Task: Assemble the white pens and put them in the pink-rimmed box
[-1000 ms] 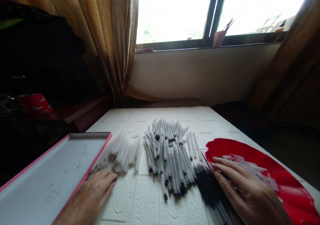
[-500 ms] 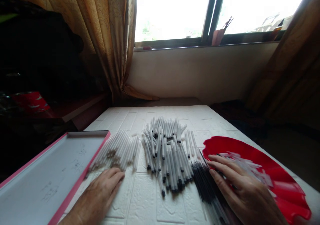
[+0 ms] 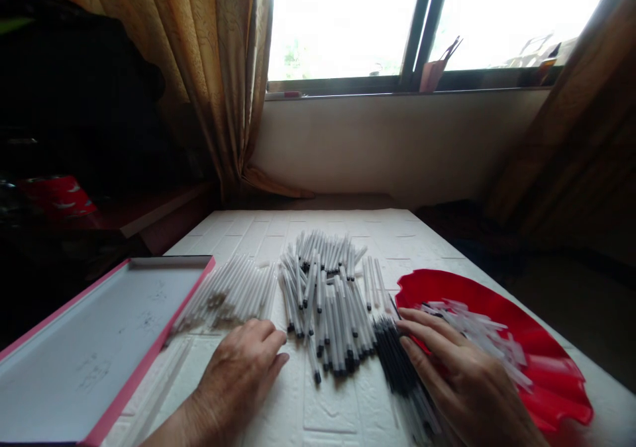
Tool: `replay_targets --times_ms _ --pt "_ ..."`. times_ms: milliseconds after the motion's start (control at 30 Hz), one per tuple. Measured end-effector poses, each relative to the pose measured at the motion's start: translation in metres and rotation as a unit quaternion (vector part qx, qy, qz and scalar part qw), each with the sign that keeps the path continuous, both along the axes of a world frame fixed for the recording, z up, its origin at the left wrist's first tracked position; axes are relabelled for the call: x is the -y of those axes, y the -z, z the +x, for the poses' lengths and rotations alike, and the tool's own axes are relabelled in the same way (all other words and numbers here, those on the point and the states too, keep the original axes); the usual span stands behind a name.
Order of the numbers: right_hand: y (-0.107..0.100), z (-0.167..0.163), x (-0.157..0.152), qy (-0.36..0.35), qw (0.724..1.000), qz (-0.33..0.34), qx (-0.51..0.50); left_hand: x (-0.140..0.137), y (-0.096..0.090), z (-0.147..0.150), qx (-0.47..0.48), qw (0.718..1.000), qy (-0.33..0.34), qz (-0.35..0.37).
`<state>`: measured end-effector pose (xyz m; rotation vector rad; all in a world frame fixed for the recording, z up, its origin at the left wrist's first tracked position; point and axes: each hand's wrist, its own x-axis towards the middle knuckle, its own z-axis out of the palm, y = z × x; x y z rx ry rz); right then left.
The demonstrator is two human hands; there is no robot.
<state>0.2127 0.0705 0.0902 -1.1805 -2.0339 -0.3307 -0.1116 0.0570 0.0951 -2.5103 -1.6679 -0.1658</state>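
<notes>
My left hand (image 3: pixel 241 371) rests low over the white table with its fingers loosely bent and the thumb apart; nothing shows in it. It lies between a spread of clear pen barrels (image 3: pixel 243 288) and a pile of clear barrels with black ends (image 3: pixel 332 321). My right hand (image 3: pixel 457 374) reaches leftward with its fingers stretched out, blurred slightly, over a bundle of black ink refills (image 3: pixel 395 351) and the edge of a red wavy-rimmed plate (image 3: pixel 556 381). Small clear caps (image 3: pixel 477 328) lie in that plate. What lies under the right palm is hidden.
A pink-edged tray with a white inside (image 3: pixel 109 328) lies at the left of the white brick-patterned table (image 3: pixel 328 410). Loose clear barrels (image 3: pixel 161 381) lie between tray and left wrist. Behind stand a curtain (image 3: pixel 213 69), a wall and a window.
My left hand has moved right, away from the clear barrels toward the black-ended pile, with its thumb now apart. My right hand has shifted slightly left over the refills.
</notes>
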Motion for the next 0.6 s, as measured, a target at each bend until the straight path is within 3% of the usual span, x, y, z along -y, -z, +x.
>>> replay_targets --times_ms 133,267,600 --pt "0.000 -0.005 0.001 -0.009 1.000 -0.010 -0.003 -0.012 -0.002 0.030 -0.009 1.000 0.004 -0.007" --pt "0.003 -0.005 0.002 -0.023 0.999 -0.022 -0.007 -0.021 0.001 0.042 -0.024 1.000 -0.008 -0.009" --pt "-0.008 -0.011 0.005 -0.054 0.998 -0.007 -0.013 -0.012 -0.004 0.021 0.014 1.000 -0.021 -0.003"
